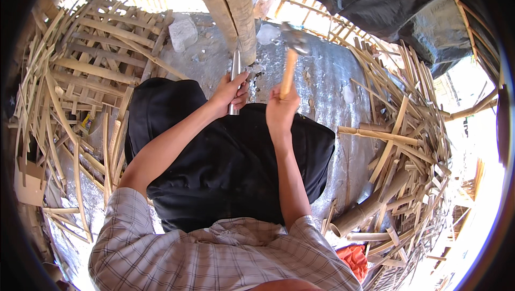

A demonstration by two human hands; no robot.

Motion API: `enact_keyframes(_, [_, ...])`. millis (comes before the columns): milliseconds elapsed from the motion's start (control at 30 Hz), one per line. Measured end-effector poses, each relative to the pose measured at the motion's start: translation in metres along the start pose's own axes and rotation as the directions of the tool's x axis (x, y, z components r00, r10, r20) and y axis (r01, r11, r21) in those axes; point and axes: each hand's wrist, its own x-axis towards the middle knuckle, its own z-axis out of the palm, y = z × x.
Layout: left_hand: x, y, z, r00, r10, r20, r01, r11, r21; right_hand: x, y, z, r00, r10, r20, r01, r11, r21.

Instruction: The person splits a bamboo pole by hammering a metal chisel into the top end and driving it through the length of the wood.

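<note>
My left hand (229,95) is wrapped round a shiny metal chisel (236,64), which stands nearly upright. Its upper end meets the foot of a thick wooden post (238,1) with a long dark crack down its front. I cannot tell whether the tip is in the crack or only against the wood. To the right, my right hand (282,109) grips a hammer (289,70) by its wooden handle. The dark hammer head is raised beyond that hand, apart from the chisel and slightly blurred. Both hands are above my black-clad legs (225,162).
Split bamboo strips (96,65) are stacked at left, and more bamboo pieces (402,146) pile up at right. A pale stone block (183,34) sits left of the post on a grey sheet (332,76). A cardboard box (30,182) and orange cloth (354,260) lie at the sides.
</note>
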Motion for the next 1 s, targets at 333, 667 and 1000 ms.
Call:
enact_keyframes(333, [0.002,0.016,0.003,0.999,-0.024,-0.035,0.027,0.995,0.094,-0.008,-0.030,-0.012,0.990,0.086,0.110,-0.067,0.983,-0.170])
enact_keyframes(667, [-0.003,0.014,0.000,0.989,-0.024,-0.149,0.050,0.983,0.174,0.004,-0.019,-0.021,0.966,0.238,0.103,-0.245,0.968,0.061])
enact_keyframes(1000, [-0.009,0.027,0.014,0.991,-0.077,-0.110,0.110,0.934,0.339,-0.021,-0.001,0.000,0.947,0.117,0.300,-0.050,0.974,-0.221])
